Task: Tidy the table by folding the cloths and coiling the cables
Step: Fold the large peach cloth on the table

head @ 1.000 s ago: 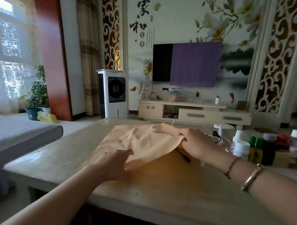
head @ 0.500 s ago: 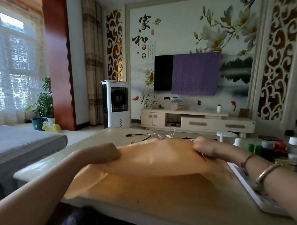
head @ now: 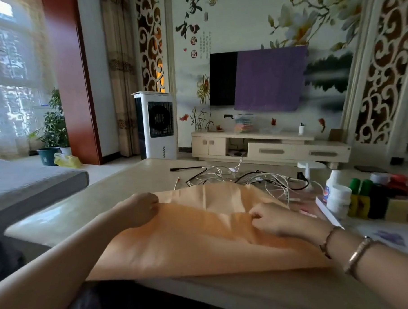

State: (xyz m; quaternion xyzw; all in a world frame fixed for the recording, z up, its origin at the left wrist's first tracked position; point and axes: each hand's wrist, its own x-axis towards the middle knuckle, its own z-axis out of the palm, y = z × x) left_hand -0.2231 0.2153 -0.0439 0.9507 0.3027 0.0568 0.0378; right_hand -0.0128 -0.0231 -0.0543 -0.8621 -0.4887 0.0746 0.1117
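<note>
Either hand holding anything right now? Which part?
Both grip the orange cloth. The left hand holds its far left edge; the right hand pinches the folded edge nearer the right. The cables lie untouched behind.

one head cam only, worn on me, wide-angle, looking forward and slightly down across the worktop (head: 120,193) toward the tv wall (head: 239,24); my forearms close in the foreground.

Bare table (head: 120,183) left of the cloth (head: 202,243); tangled cables (head: 246,176) behind, bottles (head: 354,199) crowding the right.
</note>
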